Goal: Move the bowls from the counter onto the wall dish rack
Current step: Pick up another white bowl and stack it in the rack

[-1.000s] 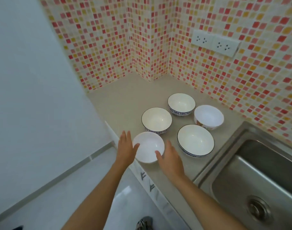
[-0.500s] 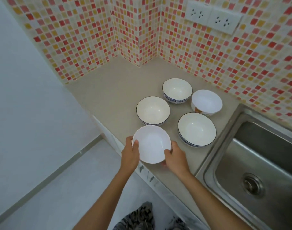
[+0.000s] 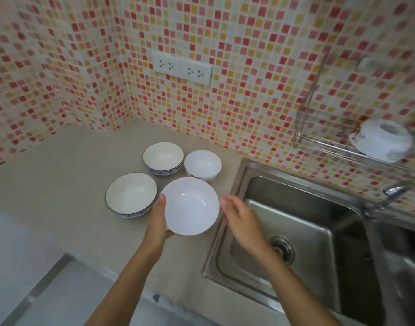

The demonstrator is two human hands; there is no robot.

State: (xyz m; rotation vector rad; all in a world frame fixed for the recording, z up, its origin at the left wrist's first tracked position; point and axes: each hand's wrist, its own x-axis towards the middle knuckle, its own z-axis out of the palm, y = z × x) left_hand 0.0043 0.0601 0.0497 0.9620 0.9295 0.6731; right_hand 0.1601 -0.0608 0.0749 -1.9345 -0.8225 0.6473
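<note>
My left hand (image 3: 158, 223) grips a plain white bowl (image 3: 191, 205) by its left rim and holds it lifted above the counter (image 3: 60, 184). My right hand (image 3: 240, 218) hovers just off the bowl's right rim, fingers loosely curled and holding nothing. Three more bowls stand on the counter: a blue-patterned bowl (image 3: 131, 192) at the left, another blue-patterned bowl (image 3: 162, 157) behind it, and a small white bowl (image 3: 203, 164) beside that one. The lifted bowl hides whatever lies beneath it. The wire wall dish rack (image 3: 319, 143) hangs at the upper right and carries an upturned white bowl (image 3: 385, 140).
A steel sink (image 3: 296, 231) lies right of the bowls, below the rack, with a faucet (image 3: 394, 191) at its far side. Two wall sockets (image 3: 183, 68) sit on the mosaic tiles above the counter. The counter's front edge runs close to my forearms.
The white bowl has come up off the counter's front edge and moved right and back. My right hand has let go of its rim. My view has swung right, revealing the rack.
</note>
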